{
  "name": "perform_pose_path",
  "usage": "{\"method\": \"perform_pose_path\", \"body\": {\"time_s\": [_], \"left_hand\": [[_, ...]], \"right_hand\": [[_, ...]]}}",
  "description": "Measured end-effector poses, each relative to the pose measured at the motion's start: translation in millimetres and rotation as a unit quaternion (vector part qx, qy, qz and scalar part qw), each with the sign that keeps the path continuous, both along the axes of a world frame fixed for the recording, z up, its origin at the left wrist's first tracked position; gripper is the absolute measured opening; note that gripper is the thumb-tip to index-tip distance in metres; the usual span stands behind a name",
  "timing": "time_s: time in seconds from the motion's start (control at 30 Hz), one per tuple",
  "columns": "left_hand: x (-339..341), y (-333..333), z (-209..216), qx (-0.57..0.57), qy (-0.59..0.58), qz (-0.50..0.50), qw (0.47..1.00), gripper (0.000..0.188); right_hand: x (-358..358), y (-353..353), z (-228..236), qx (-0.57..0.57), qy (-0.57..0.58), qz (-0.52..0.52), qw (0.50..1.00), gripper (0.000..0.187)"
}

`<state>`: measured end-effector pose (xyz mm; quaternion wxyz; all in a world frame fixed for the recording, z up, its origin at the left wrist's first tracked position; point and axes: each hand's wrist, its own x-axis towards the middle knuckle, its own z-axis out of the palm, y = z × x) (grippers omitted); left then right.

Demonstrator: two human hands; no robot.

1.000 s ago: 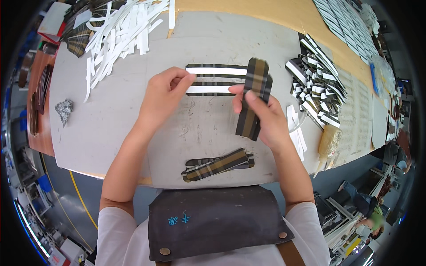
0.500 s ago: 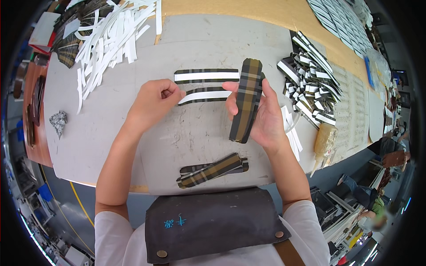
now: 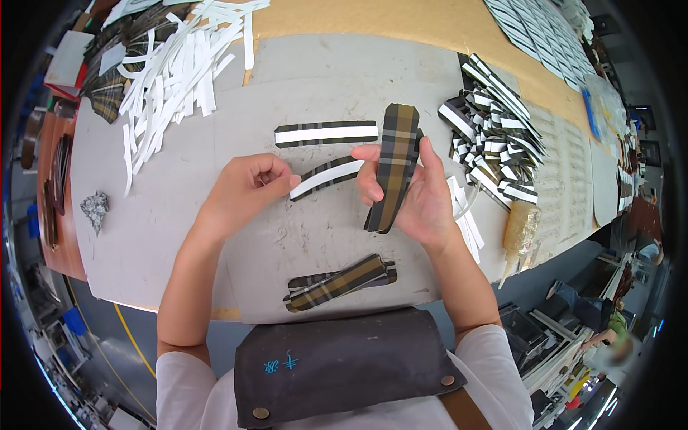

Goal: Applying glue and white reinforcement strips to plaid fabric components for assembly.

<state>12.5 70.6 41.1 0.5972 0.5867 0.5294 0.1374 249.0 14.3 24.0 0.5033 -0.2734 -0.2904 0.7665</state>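
My left hand (image 3: 246, 192) pinches the left end of a plaid fabric strip (image 3: 326, 178) that has a white band along its middle. The strip bows upward to the right, its other end at the fingers of my right hand (image 3: 423, 193). That hand is closed around a stack of brown and black plaid strips (image 3: 395, 168), held upright with the plaid face showing. Just beyond lies a flat plaid strip with a white band (image 3: 326, 133). Nearer to me, several plaid strips (image 3: 337, 284) lie crossed on the table.
White strips (image 3: 183, 82) heap at the far left beside dark plaid fabric (image 3: 107, 93). A pile of white-banded strips (image 3: 494, 136) sits at right, near a glue bottle (image 3: 521, 231) and loose white strips (image 3: 467, 218). A grey crumpled lump (image 3: 94, 211) rests at left on the grey tabletop (image 3: 158, 251).
The pinched strip has come nearer to me at its left end and now bends and slants. My left hand has moved slightly nearer; my right hand still holds the stack.
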Motion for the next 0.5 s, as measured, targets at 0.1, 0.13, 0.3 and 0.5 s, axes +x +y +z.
{"method": "perform_pose_path", "body": {"time_s": [0.1,0.13,0.3,0.5], "left_hand": [[4,-5,9,-0.031,-0.029,0.003,0.999,0.011],[5,-7,13,-0.052,-0.043,0.009,0.998,0.011],[2,-11,22,-0.101,-0.117,0.008,0.988,0.014],[-5,-18,34,-0.145,-0.213,0.023,0.966,0.016]], "right_hand": [[-2,0,3,-0.001,-0.005,-0.004,1.000,0.074],[-3,0,5,0.002,-0.021,-0.005,1.000,0.074],[-3,1,6,0.003,-0.029,-0.006,1.000,0.074],[-5,2,9,-0.012,0.000,-0.015,1.000,0.071]]}}
